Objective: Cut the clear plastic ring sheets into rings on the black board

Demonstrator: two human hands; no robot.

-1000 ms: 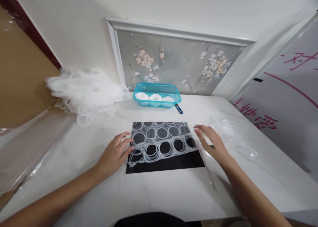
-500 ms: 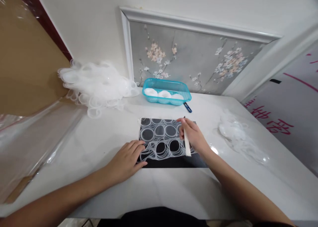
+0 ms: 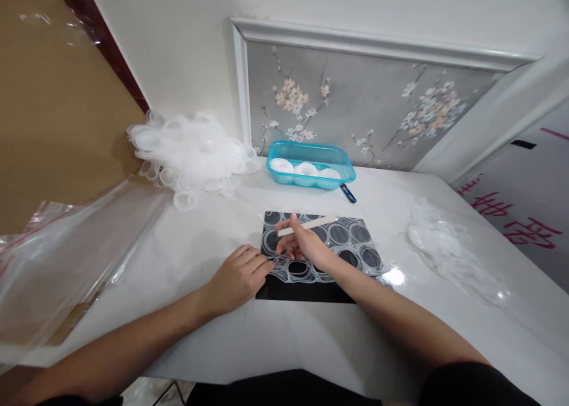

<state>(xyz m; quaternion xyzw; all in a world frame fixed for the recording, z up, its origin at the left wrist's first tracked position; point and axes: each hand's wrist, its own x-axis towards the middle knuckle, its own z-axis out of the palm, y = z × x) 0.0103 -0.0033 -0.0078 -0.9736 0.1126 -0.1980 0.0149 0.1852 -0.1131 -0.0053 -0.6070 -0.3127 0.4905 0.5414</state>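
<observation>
A black board (image 3: 306, 293) lies on the table in front of me, mostly covered by a clear sheet (image 3: 340, 235) with rows of round cut outlines. At the board's left edge, my left hand (image 3: 242, 278) has its fingers curled together on the sheet's near-left border; its thumb is hidden. Over the sheet's upper left part, my right hand (image 3: 304, 243) holds a flat off-white stick (image 3: 320, 221) between thumb and fingers. The stick points across to the right, tilted slightly up. My right forearm covers part of the lower rows.
Behind the board stands a blue plastic basket (image 3: 311, 181) with white ring stacks (image 3: 306, 169) inside. A blue cutter (image 3: 348, 193) lies beside it. A heap of clear rings (image 3: 195, 151) sits at the back left, clear scraps (image 3: 438, 240) at the right, plastic bags (image 3: 80, 252) at the left.
My right hand has moved left across the sheet, turning the stick from upright to nearly sideways. My left hand's fingers have curled in. The view has shifted slightly left.
</observation>
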